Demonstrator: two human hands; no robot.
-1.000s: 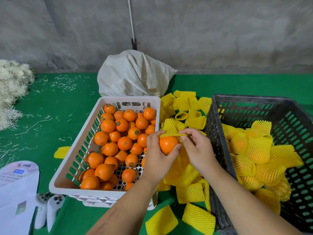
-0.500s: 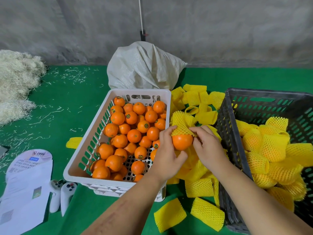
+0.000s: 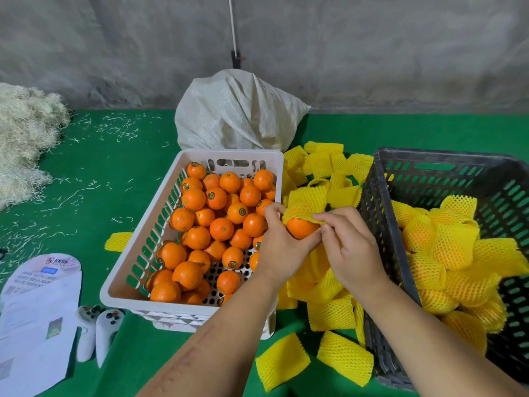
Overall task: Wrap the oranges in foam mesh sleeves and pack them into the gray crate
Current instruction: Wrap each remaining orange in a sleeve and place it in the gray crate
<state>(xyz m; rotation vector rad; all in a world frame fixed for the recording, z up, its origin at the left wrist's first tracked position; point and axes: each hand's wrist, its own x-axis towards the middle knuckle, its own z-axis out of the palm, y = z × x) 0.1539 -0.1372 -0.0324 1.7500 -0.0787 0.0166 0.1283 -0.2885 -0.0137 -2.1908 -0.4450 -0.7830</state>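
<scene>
We cup the orange [image 3: 300,228] in our left hand [image 3: 282,247]; our right hand [image 3: 353,253] pinches the sleeve [image 3: 305,200] at twelve o'clock (mouth down), gray crate [image 3: 372,202] at three.

A green felt-covered bench [image 3: 120,173] carries a white slotted plastic crate [image 3: 137,265], a gray slotted plastic crate [image 3: 380,247], loose yellow foam mesh sleeves [image 3: 343,356], a white woven sack [image 3: 237,116], pale straw [image 3: 25,133], a printed paper sheet [image 3: 37,316] and 2 white game controllers [image 3: 97,330].
</scene>
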